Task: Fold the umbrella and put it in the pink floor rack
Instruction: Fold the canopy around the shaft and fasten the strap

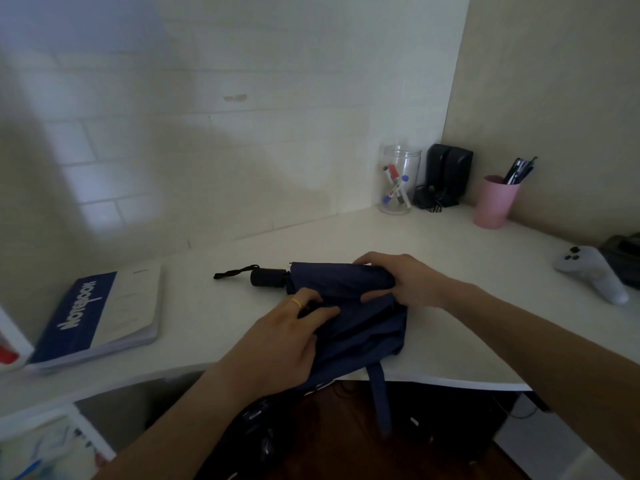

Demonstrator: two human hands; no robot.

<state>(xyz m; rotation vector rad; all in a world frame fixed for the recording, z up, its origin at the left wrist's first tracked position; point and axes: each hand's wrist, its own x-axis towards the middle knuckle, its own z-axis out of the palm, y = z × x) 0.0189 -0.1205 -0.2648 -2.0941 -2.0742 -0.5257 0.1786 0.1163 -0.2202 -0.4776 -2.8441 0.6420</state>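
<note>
A collapsed navy umbrella (349, 299) lies across the white desk (214, 317), its black handle (268, 277) and wrist loop pointing left. Its loose canopy folds spread toward the desk's front edge, and a navy closing strap (379, 393) hangs down over that edge. My left hand (287, 337), with a gold ring, presses on the near folds of fabric. My right hand (401, 278) grips the canopy at the umbrella's right end. The pink floor rack is not in view.
A blue and white notebook (100, 317) lies at the left. At the back right stand a clear jar of markers (398, 180), black speakers (446, 174) and a pink cup of pens (495, 202). A white game controller (592, 271) lies at far right.
</note>
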